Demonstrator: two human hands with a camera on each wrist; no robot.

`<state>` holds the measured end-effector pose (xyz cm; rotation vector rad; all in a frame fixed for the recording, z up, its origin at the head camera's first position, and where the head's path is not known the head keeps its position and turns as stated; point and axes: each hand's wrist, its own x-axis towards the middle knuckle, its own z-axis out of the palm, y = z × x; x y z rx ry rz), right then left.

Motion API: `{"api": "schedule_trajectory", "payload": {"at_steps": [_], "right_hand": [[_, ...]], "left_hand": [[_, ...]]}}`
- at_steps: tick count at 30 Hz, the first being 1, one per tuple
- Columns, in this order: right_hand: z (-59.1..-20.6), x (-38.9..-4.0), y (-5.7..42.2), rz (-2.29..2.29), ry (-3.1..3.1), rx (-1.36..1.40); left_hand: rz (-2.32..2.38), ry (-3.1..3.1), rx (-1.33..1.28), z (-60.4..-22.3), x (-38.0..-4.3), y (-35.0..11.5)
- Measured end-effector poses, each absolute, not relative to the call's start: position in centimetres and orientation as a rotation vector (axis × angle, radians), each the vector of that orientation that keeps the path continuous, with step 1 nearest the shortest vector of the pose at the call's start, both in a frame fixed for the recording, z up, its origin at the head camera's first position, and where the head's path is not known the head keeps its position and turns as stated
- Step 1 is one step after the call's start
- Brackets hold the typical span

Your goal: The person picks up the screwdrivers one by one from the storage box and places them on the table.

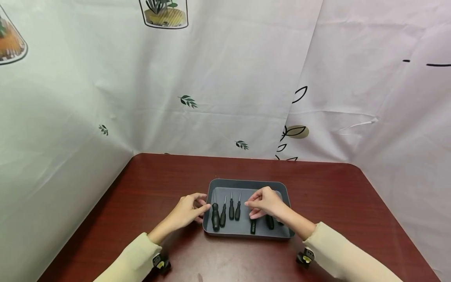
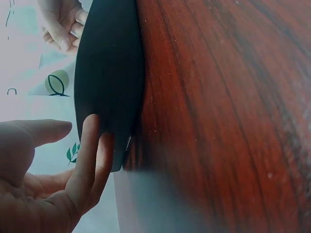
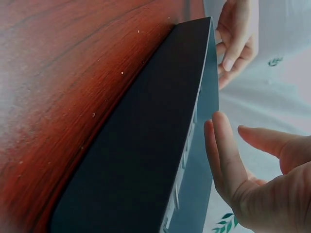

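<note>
A grey rectangular tray (image 1: pixel 246 236) lies on the table with several black-handled screwdrivers in it. On its left side are a thick screwdriver (image 1: pixel 215 217) and slimmer ones, shafts pointing away. My left hand (image 1: pixel 188 210) is at the tray's left edge, fingers against the outer wall and thumb near the rim, as the left wrist view also shows. Over the right half hovers my right hand (image 1: pixel 266 203), fingers loosely bent with nothing between them. It partly hides a short black handle (image 1: pixel 253 227) and another screwdriver (image 1: pixel 269 222). In the right wrist view its fingertips (image 3: pixel 221 119) are above the rim.
The tray sits on a reddish-brown wooden table (image 1: pixel 169 172). White patterned cloth (image 1: pixel 218 78) hangs behind and along both sides. Dark wrist devices (image 1: pixel 161 263) are strapped at the cream sleeves.
</note>
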<state>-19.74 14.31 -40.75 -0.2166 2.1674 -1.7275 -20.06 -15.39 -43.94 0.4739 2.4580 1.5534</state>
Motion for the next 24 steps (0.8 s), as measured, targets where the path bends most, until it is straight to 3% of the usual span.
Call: {"api": "schedule_trajectory", "payload": {"at_steps": [24], "right_hand": [[-42.7, -21.2, 11.2, -1.643, 2.293, -0.084]], "left_hand": [[1.544, 2.442, 0.482, -44.3, -20.3, -15.3]]}}
